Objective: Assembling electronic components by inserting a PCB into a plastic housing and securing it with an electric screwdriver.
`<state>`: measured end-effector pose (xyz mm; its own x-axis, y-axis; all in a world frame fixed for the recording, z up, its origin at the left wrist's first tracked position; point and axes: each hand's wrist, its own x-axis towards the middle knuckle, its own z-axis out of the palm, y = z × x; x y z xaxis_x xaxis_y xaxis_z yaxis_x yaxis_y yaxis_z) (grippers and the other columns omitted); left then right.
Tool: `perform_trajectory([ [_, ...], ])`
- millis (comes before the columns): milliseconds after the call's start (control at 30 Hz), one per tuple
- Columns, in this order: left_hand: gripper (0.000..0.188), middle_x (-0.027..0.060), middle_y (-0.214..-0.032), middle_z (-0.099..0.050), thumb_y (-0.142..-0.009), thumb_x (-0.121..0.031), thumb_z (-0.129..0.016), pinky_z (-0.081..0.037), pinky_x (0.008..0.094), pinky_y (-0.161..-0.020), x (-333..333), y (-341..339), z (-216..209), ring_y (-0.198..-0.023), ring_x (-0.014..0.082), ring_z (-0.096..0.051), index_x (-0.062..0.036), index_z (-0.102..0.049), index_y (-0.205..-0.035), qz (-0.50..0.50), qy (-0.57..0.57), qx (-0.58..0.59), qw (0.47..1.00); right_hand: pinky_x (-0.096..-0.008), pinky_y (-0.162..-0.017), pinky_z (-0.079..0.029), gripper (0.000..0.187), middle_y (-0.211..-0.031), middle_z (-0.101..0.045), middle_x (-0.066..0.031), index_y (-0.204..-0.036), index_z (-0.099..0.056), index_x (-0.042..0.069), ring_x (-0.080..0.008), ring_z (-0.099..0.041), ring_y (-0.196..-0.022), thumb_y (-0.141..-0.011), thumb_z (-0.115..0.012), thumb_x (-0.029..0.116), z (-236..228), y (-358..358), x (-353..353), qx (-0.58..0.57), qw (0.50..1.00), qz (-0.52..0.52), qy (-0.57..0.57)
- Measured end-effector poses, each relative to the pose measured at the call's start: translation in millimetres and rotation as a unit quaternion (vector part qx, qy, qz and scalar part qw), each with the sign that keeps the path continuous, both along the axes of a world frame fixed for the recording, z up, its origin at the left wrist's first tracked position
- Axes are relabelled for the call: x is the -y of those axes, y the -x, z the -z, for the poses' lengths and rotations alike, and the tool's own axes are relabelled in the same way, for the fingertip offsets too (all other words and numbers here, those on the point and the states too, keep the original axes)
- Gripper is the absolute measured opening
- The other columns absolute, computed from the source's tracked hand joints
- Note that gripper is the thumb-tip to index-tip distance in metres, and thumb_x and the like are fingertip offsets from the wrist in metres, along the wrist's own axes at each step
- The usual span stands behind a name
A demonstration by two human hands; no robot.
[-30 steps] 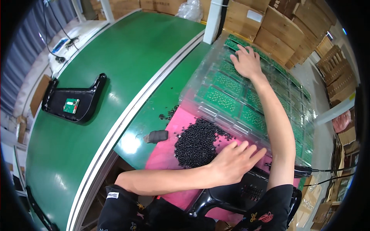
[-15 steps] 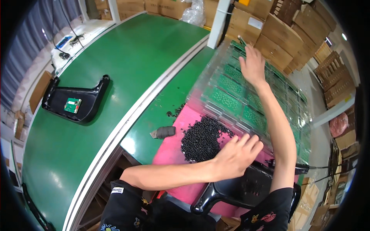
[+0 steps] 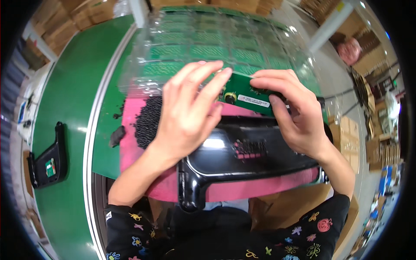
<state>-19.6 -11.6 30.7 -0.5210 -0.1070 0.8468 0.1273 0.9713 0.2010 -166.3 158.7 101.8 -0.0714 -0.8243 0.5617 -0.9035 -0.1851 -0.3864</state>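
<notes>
In the head view, the step in hand looks like the handling of one circuit board (image 3: 241, 88), with its white label facing up, held just right of the middle of the frame. The next move seems to call for a steady grip by the edges and a clear path over the black plastic shell (image 3: 225, 162) below.

The right hand (image 3: 301, 115) has the board's right end pinched between bent fingers and thumb. The left hand (image 3: 186, 108) is half open, fingers slanting up and right to the board's left end; whether it grips there cannot be told. So the board lies between the two hands, above the shell's upper edge in the frame and below the clear plastic trays (image 3: 138, 84) in the upper middle. A heap of small black pieces (image 3: 146, 123) sits left of the left hand.
</notes>
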Motion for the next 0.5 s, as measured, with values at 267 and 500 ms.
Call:
perform_trajectory([
  [267, 0.061, 0.0111, -0.105, -0.063, -0.059, -0.025, -0.086, -0.048, 0.0422, -0.087, -4.6, -7.9, -3.4, -0.098, 0.0307, -0.059, -0.0003, -0.070, -0.113, 0.137, 0.063, 0.048, 0.987, -0.0305, -0.068, -0.052, 0.027, -0.091, -0.067, -0.0113, -0.101, -0.065, 0.001, -0.0225, -0.065, -0.081, -0.077, -0.073, -0.005, 12.7, 4.0, -59.2, -0.098, 0.989, 0.114, 0.011],
  [500, 0.061, 0.0103, -0.103, -0.064, -0.057, -0.027, -0.088, -0.050, 0.0407, -0.078, -9.1, -7.0, 5.6, -0.089, 0.0290, -0.062, -0.0006, -0.072, -0.109, 0.272, -0.006, 0.161, 0.949, -0.0296, -0.058, -0.053, 0.016, -0.077, -0.067, -0.0112, -0.095, -0.067, 0.000, -0.0204, -0.066, -0.063, -0.079, -0.067, -0.001, 42.8, -2.3, -94.9, 0.096, 0.985, 0.126, -0.066],
])
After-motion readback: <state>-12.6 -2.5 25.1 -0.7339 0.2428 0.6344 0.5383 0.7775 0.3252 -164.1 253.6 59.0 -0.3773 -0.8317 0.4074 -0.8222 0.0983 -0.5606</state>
